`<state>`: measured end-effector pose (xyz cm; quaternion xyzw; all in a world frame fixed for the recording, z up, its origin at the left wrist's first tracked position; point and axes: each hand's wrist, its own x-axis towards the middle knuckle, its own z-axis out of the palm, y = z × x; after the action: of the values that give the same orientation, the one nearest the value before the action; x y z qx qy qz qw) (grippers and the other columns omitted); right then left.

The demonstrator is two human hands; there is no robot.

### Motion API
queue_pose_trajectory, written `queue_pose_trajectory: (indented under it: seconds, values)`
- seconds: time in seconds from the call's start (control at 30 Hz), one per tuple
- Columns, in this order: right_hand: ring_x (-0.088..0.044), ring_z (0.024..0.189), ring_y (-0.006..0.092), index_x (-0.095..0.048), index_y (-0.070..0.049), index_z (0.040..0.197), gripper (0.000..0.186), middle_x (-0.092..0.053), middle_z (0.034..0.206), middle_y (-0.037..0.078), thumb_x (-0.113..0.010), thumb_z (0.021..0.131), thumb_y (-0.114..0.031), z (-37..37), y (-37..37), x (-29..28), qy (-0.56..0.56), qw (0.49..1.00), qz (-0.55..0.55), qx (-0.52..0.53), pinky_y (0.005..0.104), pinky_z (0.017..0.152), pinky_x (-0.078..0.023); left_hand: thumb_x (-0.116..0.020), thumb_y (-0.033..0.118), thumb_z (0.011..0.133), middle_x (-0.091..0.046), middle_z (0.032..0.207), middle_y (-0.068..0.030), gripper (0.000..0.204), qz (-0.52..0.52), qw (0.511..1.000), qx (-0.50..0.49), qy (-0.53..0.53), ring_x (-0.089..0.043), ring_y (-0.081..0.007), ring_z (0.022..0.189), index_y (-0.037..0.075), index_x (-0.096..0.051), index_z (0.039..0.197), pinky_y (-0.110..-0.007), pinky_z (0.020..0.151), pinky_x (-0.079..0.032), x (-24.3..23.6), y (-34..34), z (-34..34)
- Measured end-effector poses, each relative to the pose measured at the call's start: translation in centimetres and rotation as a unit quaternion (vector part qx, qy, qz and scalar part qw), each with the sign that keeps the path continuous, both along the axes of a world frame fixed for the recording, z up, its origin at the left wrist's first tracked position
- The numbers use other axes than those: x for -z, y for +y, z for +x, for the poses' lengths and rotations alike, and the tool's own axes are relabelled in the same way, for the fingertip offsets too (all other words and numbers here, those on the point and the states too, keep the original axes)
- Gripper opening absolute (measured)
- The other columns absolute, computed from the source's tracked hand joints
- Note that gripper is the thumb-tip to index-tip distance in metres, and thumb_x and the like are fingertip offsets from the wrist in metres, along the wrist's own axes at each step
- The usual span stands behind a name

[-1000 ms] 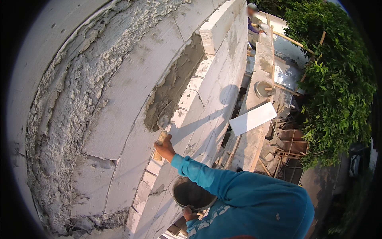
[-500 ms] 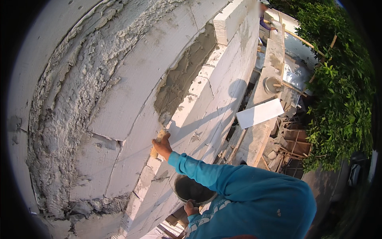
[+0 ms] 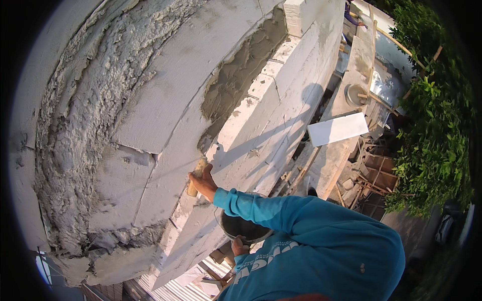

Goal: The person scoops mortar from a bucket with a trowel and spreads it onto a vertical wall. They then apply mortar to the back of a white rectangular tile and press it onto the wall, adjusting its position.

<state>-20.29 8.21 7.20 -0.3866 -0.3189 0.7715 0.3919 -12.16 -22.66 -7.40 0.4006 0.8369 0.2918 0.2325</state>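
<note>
My right hand [image 3: 204, 182] is closed around the wooden handle of a trowel [image 3: 193, 188], close against the pale block wall [image 3: 135, 175]. The trowel's blade barely shows. Just beyond it, wet grey mortar [image 3: 241, 70] fills a long recess above a ledge of blocks [image 3: 263, 85]. Below my right forearm, my left hand [image 3: 240, 246] grips the near rim of a dark bucket [image 3: 241, 228]. My sleeve covers part of the bucket, and its contents are too dark to make out.
A white block [image 3: 339, 129] lies across the scaffold planks [image 3: 326, 155] to the right. Farther along stands another bucket [image 3: 356, 94] with a stick in it. Bamboo poles [image 3: 394, 42] and leafy branches [image 3: 432, 125] border that side. Another person's arm [image 3: 355, 19] shows at the top.
My view has shifted, so the recess and planks sit farther right. The right hand keeps the trowel near the lower end of the mortar; the left hand stays on the bucket rim.
</note>
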Motion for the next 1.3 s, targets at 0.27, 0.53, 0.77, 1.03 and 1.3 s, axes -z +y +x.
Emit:
queue_pose_trajectory:
  seconds: [0.27,0.53,0.77,1.03,1.3]
  values:
    - [-0.055,0.063,0.0149,-0.026,-0.019,0.106,0.037,-0.048,0.086,0.006,-0.059,0.091,-0.009,9.6,2.4,-3.9,0.231,0.968,-0.072,0.061,0.0335,0.048,-0.05,-0.062,0.003,0.055,-0.064,0.086,-0.0118,0.047,-0.046,0.999,0.023,0.005,-0.064,-0.0282,0.08,0.006,-0.061,0.102,-0.037,0.071,-0.051,-6.2,3.5,2.4]
    - [-0.054,0.056,0.0151,-0.026,-0.015,0.106,0.038,-0.049,0.084,0.007,-0.057,0.089,-0.003,9.0,9.8,-6.9,0.272,0.955,-0.078,0.091,0.0332,0.043,-0.05,-0.056,-0.004,0.063,-0.062,0.086,-0.0068,0.042,0.012,1.0,0.015,-0.01,-0.061,-0.0168,0.075,0.002,-0.059,0.104,-0.028,0.061,-0.049,-1.3,0.6,1.0]
    - [-0.056,0.053,0.0146,-0.027,-0.007,0.108,0.036,-0.051,0.081,0.01,-0.055,0.087,0.001,11.5,4.6,-7.3,0.201,0.978,0.052,0.036,0.0299,0.042,-0.051,-0.062,0.0,0.065,-0.059,0.081,-0.0118,0.034,-0.005,0.998,0.007,-0.055,-0.059,-0.0245,0.07,0.003,-0.062,0.099,-0.035,0.063,-0.048,-1.3,0.7,0.9]
    - [-0.057,0.054,0.0172,-0.027,-0.005,0.109,0.04,-0.051,0.083,0.013,-0.058,0.083,0.002,13.3,12.7,-7.5,0.126,0.983,0.065,0.119,0.03,0.042,-0.052,-0.06,-0.004,0.062,-0.06,0.081,-0.0117,0.036,0.038,0.998,-0.022,-0.051,-0.061,-0.0242,0.073,0.001,-0.062,0.098,-0.034,0.063,-0.048,-1.0,-0.1,2.1]
    - [-0.058,0.084,0.0513,-0.028,-0.003,0.116,0.052,-0.056,0.093,0.03,-0.063,0.077,-0.002,11.0,13.6,-5.4,-0.07,0.957,0.178,0.216,0.0523,0.071,-0.048,-0.062,0.003,0.058,-0.061,0.081,-0.0142,0.04,0.027,0.998,-0.019,-0.046,-0.063,-0.0284,0.073,0.002,-0.063,0.098,-0.037,0.063,-0.05,-0.7,-1.7,1.2]
